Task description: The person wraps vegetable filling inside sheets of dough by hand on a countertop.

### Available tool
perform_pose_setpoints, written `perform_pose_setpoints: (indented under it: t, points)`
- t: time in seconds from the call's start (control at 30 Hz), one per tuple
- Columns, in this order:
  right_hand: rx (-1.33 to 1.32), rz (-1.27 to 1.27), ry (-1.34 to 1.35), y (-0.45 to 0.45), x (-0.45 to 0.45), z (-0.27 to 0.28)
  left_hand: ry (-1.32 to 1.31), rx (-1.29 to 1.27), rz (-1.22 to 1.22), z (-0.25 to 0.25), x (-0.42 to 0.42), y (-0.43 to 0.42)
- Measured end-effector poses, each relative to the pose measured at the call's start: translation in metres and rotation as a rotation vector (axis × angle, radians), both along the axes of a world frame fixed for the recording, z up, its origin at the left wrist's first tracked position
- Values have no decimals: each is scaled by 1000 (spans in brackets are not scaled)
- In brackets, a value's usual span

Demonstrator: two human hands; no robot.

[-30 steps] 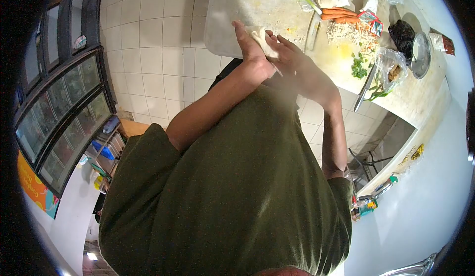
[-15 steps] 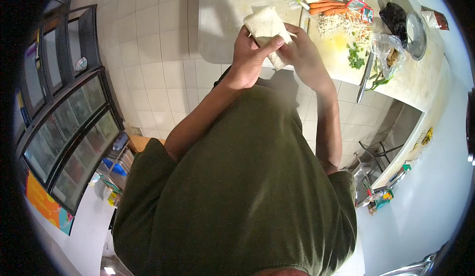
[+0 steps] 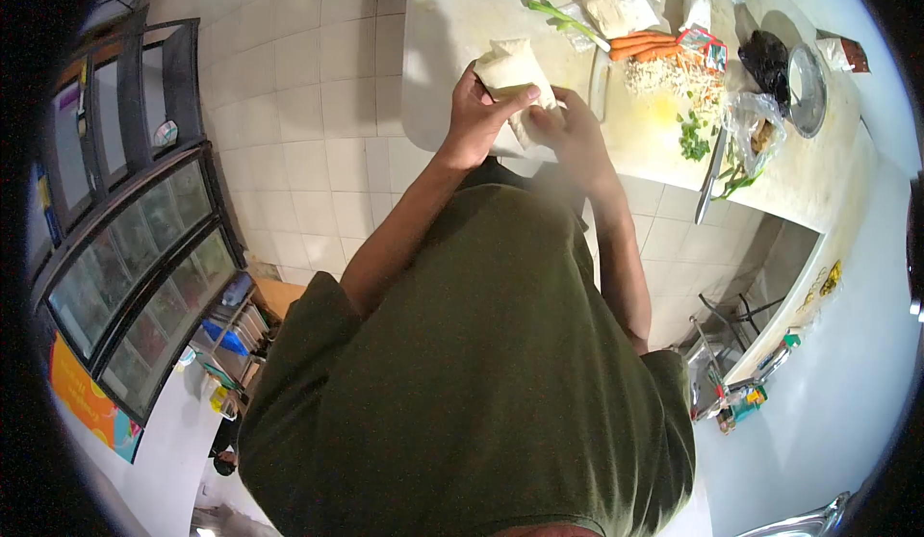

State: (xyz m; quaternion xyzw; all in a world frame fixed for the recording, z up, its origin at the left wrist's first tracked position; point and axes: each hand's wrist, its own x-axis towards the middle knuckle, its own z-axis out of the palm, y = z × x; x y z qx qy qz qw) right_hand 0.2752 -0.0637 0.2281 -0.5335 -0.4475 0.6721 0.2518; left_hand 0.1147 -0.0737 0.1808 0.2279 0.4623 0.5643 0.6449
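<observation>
A pale cream, roughly rectangular packet (image 3: 517, 67) is held up in front of me, over the near edge of the white table. My left hand (image 3: 476, 118) grips its left side, with the thumb across the front. From the right, my right hand (image 3: 576, 138) closes on the packet's lower part, its fingers bent and partly blurred. What the packet contains cannot be seen. A similar pale packet (image 3: 621, 10) lies farther back on the table (image 3: 448, 46), beside a green onion stalk (image 3: 563, 22).
Carrots (image 3: 643, 46) lie behind a heap of shredded vegetables (image 3: 664, 80). Chopped greens (image 3: 693, 138) sit near a knife (image 3: 712, 176), whose end juts past the table edge. To the right are a plastic bag (image 3: 756, 118), a black bag (image 3: 765, 61) and a metal bowl (image 3: 808, 89).
The view has shifted, so the table shows slightly lower and more of its far side appears. The packet stays between both hands, and my right hand has shifted on its lower part.
</observation>
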Motion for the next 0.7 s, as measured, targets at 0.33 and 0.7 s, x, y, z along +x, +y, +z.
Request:
perform_pose_setpoints:
  t: [0.33,0.7]
  points:
    - [34,41,-75,120,-57,-102,188,-123,-68,-67,-103,101]
    - [435,42,-429,223,-125,-218,1146,-70,14,-166,-156,172]
